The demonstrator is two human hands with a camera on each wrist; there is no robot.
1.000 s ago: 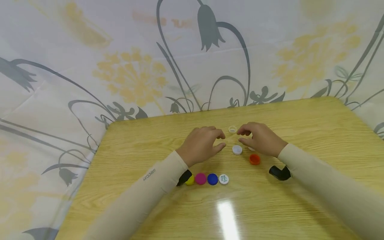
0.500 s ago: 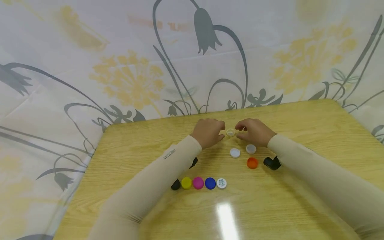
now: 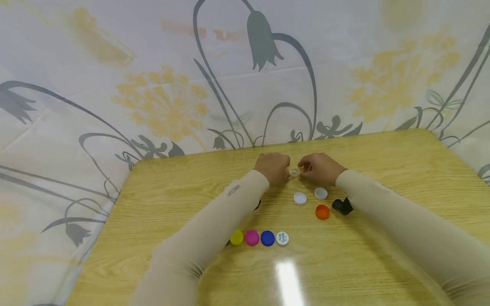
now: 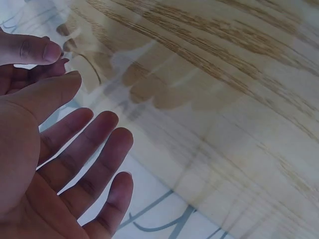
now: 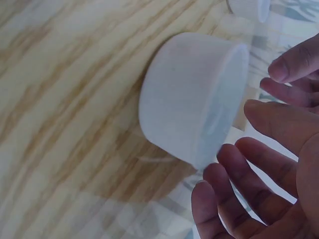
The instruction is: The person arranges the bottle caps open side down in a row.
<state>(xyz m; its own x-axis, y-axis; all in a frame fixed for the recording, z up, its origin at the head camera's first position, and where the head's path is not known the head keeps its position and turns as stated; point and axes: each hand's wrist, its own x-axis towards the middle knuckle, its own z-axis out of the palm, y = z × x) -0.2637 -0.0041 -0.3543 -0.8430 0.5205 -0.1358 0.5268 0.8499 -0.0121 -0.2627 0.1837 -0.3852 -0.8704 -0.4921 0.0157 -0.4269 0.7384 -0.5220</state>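
A small cream bottle cap [image 3: 294, 172] lies on the table between both hands. My left hand [image 3: 273, 168] is at its left side, with relaxed fingers spread and the thumb tip right at the cap's edge in the left wrist view. From the other side my right hand [image 3: 320, 168] reaches to it, thumb and index fingertip close to the rim. In the right wrist view a white cap [image 5: 194, 94] stands large in front of the right fingers, hollow side facing them. Nearer me on the table lie another white cap [image 3: 300, 198] and an orange cap [image 3: 322, 212].
A row of caps runs along the near side: yellow [image 3: 237, 238], pink [image 3: 252, 237], blue [image 3: 267, 238] and a printed white cap [image 3: 282, 238]. The left sleeve [image 3: 214, 221] covers the row's left end. A flower-patterned cloth [image 3: 172, 85] rises behind the wooden table [image 3: 383, 157].
Both hands have moved in toward the cream cap from either side, the left one forward and right. The left sleeve now covers most of the black cap beside the yellow one.
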